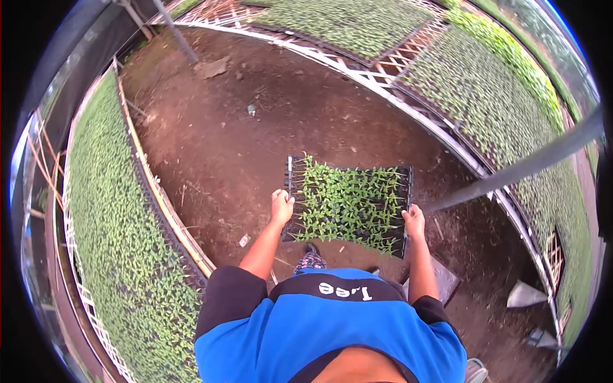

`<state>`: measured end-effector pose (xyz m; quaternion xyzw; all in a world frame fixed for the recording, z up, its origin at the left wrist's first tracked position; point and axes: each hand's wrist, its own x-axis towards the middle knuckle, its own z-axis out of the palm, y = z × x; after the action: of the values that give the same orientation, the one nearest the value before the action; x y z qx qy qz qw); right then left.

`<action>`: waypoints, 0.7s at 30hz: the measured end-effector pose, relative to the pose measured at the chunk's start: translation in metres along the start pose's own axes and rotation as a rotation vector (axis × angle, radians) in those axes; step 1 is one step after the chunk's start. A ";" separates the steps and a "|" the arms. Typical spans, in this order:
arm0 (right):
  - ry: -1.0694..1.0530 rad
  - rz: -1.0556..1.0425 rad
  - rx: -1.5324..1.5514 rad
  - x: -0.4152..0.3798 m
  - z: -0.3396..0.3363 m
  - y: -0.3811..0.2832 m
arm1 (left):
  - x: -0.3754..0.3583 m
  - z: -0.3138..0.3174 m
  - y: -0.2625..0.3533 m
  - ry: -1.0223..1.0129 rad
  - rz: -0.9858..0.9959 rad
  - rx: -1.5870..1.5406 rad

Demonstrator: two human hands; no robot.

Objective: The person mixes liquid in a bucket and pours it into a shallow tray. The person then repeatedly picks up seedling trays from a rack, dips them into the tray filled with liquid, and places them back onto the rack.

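Note:
In the head view a black seedling tray (348, 204) full of small green seedlings is held out in front of my body, above the dirt floor. My left hand (281, 207) grips its left edge with the fingers curled around the rim. On the opposite edge my right hand (414, 221) is closed, thumb on top. The tray's near edge sags a little in the middle. Below it, part of a patterned trouser leg (311, 259) and a dark shoe show.
A long bench of seedlings (121, 255) runs along my left. More seedling trays (479, 96) rest on a lattice bench at the right and far side. A grey pole (517, 167) slants in from the right. Litter (251, 110) lies on the dirt floor (211, 140).

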<state>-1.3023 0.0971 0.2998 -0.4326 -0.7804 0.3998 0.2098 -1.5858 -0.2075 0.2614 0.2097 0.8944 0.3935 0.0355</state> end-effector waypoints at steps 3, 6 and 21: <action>-0.181 -0.158 0.017 0.053 0.114 -0.106 | 0.029 -0.098 -0.054 0.143 -0.215 -0.068; -0.342 -0.321 0.085 0.087 0.220 -0.204 | 0.048 -0.178 -0.097 0.382 -0.361 -0.109; -0.841 -0.633 0.060 0.235 0.573 -0.546 | 0.221 -0.333 -0.244 0.916 -0.727 -0.284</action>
<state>-2.0914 -0.1251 0.3958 0.0280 -0.8778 0.4782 0.0014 -1.9479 -0.4950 0.3373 -0.3074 0.7717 0.5221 -0.1935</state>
